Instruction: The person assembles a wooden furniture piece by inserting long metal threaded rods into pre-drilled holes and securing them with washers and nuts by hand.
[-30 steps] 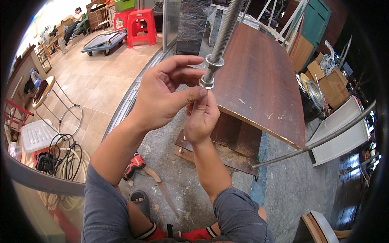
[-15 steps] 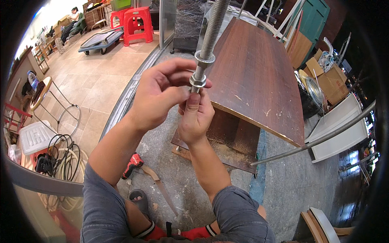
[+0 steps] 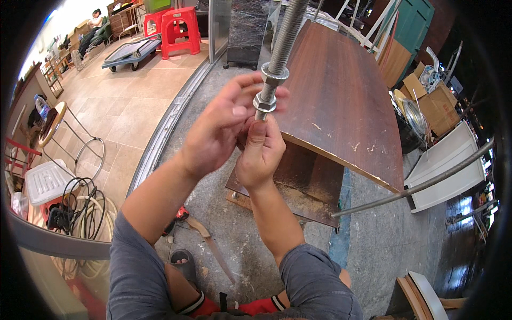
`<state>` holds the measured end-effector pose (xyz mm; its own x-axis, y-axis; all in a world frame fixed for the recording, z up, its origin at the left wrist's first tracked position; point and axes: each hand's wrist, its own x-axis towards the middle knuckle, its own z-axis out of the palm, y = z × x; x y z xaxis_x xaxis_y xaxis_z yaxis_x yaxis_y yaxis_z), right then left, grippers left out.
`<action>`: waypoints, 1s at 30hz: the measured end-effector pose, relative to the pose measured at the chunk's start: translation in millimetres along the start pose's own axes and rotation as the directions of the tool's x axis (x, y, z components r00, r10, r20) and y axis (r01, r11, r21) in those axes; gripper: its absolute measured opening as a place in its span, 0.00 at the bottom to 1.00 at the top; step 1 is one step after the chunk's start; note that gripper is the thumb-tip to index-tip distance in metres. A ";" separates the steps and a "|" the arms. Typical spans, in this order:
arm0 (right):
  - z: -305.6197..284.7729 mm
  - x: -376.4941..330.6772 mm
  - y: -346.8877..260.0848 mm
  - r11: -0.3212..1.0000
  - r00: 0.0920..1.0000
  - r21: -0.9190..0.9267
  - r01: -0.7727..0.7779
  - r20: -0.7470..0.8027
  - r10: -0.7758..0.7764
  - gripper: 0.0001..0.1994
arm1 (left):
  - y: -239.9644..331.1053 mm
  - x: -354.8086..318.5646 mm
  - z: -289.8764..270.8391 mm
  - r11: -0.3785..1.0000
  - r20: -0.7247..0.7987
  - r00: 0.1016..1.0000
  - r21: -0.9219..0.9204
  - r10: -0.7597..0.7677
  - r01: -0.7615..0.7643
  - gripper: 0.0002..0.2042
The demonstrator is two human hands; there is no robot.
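across the middle and lower right, grey, stained concrete ground (image 3: pixel 384 250); at upper left, beyond a metal door track (image 3: pixel 170 114), pale tiled floor (image 3: pixel 122 106). filling the upper right of centre, a dark brown wooden board (image 3: pixel 341 101), chipped along the near edge; beneath, a second brown panel (image 3: pixel 314 205) strewn with sawdust. at upper left, on the tiles, red plastic stools (image 3: pixel 181 34) just beside a low trolley (image 3: pixel 130 56).

at upper right, an opened cardboard box (image 3: pixel 442 114) with clear plastic wrapping (image 3: pixel 429 82) showing at the top; just left of it, what looks like a black bin (image 3: pixel 406 137) with coiled tubing (image 3: pixel 416 120). at far left, a white-lidded box (image 3: pixel 49 181), contents hidden, beside tangled black cables (image 3: pixel 93 208).

at upper centre, running down from the top edge, a threaded rod (image 3: pixel 288 37) with nuts and a washer near the lower end. at that end, right hand (image 3: pixel 260 156) pinching between thumb and fingers; left hand (image 3: pixel 210 128) loosely spread, fingers blurred and curved behind the lower nut (image 3: pixel 265 102), thumb off the metal. cannot tell whether those fingers touch.
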<state>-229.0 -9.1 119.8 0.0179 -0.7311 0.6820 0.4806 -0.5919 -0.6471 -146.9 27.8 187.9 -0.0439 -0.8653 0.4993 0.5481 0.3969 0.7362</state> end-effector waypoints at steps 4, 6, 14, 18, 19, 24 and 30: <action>0.1 -1.6 1.9 1.000 1.000 0.011 0.009 -0.005 -0.008 0.19 | -10.6 -9.4 -10.9 0.983 0.032 0.989 -0.114 0.145 -0.141 0.21; 1.8 1.6 2.7 0.998 0.999 0.058 0.035 -0.006 -0.035 0.19 | -15.5 -12.3 2.6 0.968 -0.096 0.977 -0.147 0.192 -0.205 0.22; -0.2 -0.4 -1.0 0.998 1.000 0.059 0.016 -0.020 -0.015 0.17 | -15.4 -15.0 9.0 0.981 -0.071 0.983 -0.084 0.171 -0.177 0.35; 4.6 0.4 11.6 0.995 0.998 0.083 0.046 -0.034 -0.043 0.20 | -15.4 -9.4 3.6 0.975 -0.086 0.980 -0.114 0.180 -0.189 0.35; 4.6 0.0 8.3 0.997 0.999 0.073 0.037 -0.026 -0.035 0.20 | -14.1 -11.0 3.6 0.974 -0.068 0.981 -0.125 0.180 -0.187 0.36; 4.1 0.0 2.4 0.995 1.000 0.097 0.016 0.001 -0.016 0.20 | -14.2 -12.8 8.2 0.973 -0.111 0.975 -0.112 0.191 -0.203 0.37; 1.8 -1.4 1.1 0.996 1.000 0.086 0.024 0.001 -0.025 0.18 | -17.7 -16.0 13.4 0.977 -0.095 0.974 -0.024 0.208 -0.211 0.42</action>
<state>-226.9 -8.2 118.7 0.0072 -0.7159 0.6982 0.5542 -0.5783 -0.5987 -167.1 38.7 173.0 0.1501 -0.7890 0.5958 0.5650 0.5630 0.6032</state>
